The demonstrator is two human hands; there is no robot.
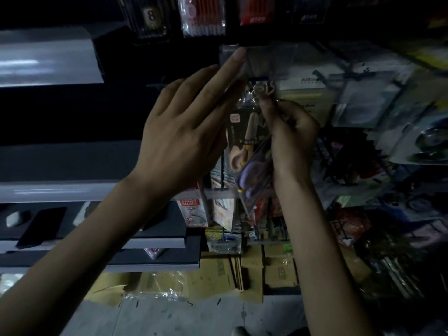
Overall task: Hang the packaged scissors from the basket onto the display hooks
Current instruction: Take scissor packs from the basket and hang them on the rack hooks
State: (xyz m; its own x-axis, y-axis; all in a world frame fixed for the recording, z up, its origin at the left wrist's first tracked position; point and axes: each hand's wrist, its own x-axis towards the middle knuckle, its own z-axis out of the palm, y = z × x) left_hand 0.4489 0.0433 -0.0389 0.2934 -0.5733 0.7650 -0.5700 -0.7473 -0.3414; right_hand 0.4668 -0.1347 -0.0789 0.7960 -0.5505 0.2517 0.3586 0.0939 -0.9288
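Observation:
My right hand (288, 132) pinches the top of a clear packet of purple-handled scissors (253, 175), which hangs down tilted in front of the display. Its upper edge is raised to a display hook (258, 78) with a clear price tag holder (261, 59) on its end. My left hand (186, 132) is stretched out flat with straight fingers, its index fingertip touching the left edge of that tag holder. Whether the packet's hole is over the hook is hidden by my fingers. The basket is out of view.
Other hung packets fill the display: red pens (203, 15) above, an ear-picture pack (238, 141) behind the scissors, more goods to the right (363, 98). Grey shelves (48, 59) run along the left. Flattened cardboard boxes (266, 270) lie on the floor below.

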